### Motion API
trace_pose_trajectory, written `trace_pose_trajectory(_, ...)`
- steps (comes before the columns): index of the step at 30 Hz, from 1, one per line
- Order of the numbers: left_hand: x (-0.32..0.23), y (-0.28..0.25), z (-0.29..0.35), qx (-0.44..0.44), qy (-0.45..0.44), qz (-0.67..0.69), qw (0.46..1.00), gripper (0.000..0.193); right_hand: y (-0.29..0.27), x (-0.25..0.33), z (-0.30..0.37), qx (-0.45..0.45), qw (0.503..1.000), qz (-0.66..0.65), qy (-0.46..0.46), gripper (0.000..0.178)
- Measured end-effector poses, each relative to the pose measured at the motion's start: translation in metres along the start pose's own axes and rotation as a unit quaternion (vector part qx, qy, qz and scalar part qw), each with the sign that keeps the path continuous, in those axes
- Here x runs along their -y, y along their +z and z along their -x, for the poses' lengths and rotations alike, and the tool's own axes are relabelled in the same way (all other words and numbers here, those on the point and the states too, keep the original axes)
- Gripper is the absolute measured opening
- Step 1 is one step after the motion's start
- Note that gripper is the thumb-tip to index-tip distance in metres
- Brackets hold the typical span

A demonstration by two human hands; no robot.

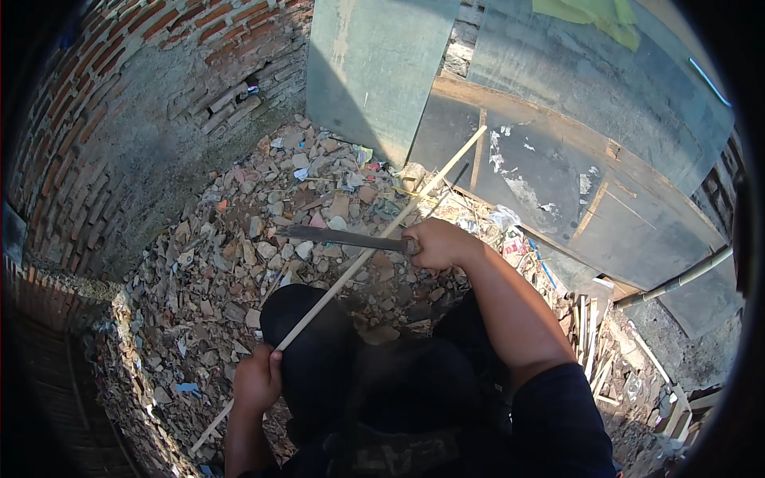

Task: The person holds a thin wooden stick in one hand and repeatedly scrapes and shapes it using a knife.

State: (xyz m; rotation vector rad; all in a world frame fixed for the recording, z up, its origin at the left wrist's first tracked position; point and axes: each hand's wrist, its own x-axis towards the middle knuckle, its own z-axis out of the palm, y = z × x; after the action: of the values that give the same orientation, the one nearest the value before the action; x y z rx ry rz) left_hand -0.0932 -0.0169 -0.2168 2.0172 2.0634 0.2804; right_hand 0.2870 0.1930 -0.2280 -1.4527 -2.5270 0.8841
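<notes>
My left hand (256,377) is closed round the lower part of a long pale wooden or bamboo strip (335,288). The strip slants from the lower left, over my dark-clothed knee, up to its far end near the dark panels. In my right hand (437,244) is the handle of a machete (343,237), fingers wrapped round it. Its dark, broad blade points left and crosses the strip close to the hand; whether the edge bites into the strip I cannot tell. My palms and the handle's underside are hidden.
Broken stone and brick rubble (231,279) covers the ground, with scraps of litter. A brick wall (135,119) rises at left. Grey-green panels (374,72) and a dark framed board (526,159) lean at the back. Several cut pale sticks (591,334) lie at right, below a pole (677,279).
</notes>
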Motion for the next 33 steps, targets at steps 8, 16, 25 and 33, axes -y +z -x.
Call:
trace_pose_trajectory(8,0.001,0.000,0.001,-0.010,-0.003,0.042,0.999,0.026,0.003,0.011,-0.004,-0.017,0.998,-0.026,0.047,0.036)
trace_pose_trajectory(16,-0.010,0.004,-0.009,-0.026,0.003,0.018,0.999,0.028,0.009,-0.026,-0.013,0.010,0.995,-0.006,0.096,0.035)
trace_pose_trajectory(25,-0.005,0.009,-0.003,-0.025,-0.004,0.038,0.999,0.025,-0.008,-0.029,-0.006,-0.006,0.986,-0.127,0.110,0.028)
trace_pose_trajectory(33,0.000,0.006,0.002,-0.032,0.000,0.050,0.998,0.022,-0.003,0.018,0.001,-0.041,0.997,0.062,0.002,0.039)
